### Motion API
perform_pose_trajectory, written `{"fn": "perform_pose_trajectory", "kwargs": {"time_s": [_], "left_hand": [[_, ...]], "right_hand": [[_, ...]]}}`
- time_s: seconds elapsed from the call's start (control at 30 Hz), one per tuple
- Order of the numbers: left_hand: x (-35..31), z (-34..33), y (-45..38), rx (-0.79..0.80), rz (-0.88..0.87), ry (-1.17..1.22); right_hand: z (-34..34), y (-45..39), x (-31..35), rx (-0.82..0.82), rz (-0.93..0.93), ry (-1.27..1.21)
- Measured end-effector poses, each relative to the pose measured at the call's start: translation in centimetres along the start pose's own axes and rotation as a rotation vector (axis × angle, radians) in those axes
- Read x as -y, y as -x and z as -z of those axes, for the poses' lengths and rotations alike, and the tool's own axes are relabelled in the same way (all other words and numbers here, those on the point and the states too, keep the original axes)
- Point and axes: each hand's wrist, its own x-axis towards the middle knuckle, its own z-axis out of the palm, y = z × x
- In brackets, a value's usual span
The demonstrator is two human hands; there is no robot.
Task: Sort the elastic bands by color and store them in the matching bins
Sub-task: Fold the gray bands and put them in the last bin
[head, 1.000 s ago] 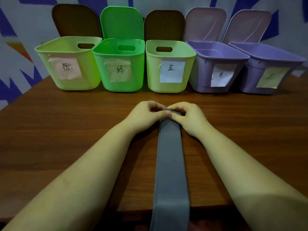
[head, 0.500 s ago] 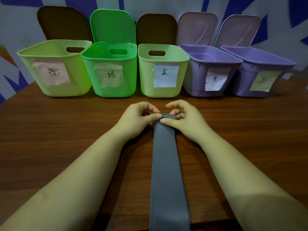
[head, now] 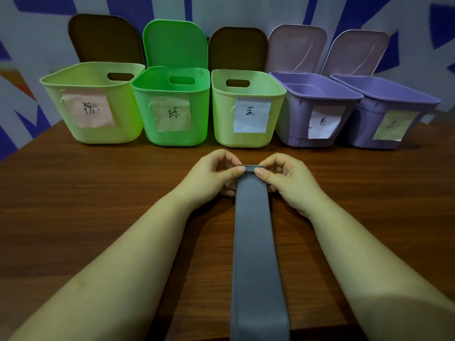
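A flat, smooth grey elastic band (head: 254,242) lies lengthwise on the wood-grain table (head: 86,205), running over its near edge. The left hand (head: 209,175) and right hand (head: 290,180) each pinch its far, seemingly folded end between thumb and forefinger. Bare tabletop separates them from five open plastic bins (head: 246,134).

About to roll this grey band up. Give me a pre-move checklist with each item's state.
1. Left hand pinches the band end: ok.
2. Right hand pinches the same end: ok.
3. Band lies flat and straight on the table: ok.
4. Band's near end in sight: not ok, it runs off the picture.
5. Rightmost bin open: ok.
6. Its label matches grey: cannot tell.
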Motion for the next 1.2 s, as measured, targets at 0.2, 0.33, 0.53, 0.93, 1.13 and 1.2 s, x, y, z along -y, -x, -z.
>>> {"fn": "perform_pose_trajectory", "kwargs": {"time_s": [0.2, 0.33, 0.53, 0.93, 1.13, 1.2], "left_hand": [[-0.51, -0.37, 0.28, 0.044, -0.004, 0.03], [-0.36, -0.22, 0.15, 0.002, -0.062, -0.011], [-0.24, -0.1, 0.2, -0.02, -0.055, 0.033], [-0.37, -0.11, 0.33, 0.01, -0.044, 0.063], [-0.31, -0.08, 0.33, -0.001, 0.017, 0.087], [-0.28, 0.0, 0.3, 0.006, 0.035, 0.084]], "right_hand": [[-0.02, -0.04, 0.07, -0.02, 0.033, 0.001], [-0.2, 0.29, 0.55, 0.001, 0.006, -0.056], [-0.12, 0.5, 0.82, 0.052, -0.028, -0.098], [-0.14, 0.35, 0.5, 0.031, -0.085, -0.109], [0.04, 0.37, 0.62, 0.051, -0.101, -0.097], [0.04, 0.23, 0.39, 0.06, -0.116, -0.096]]}}
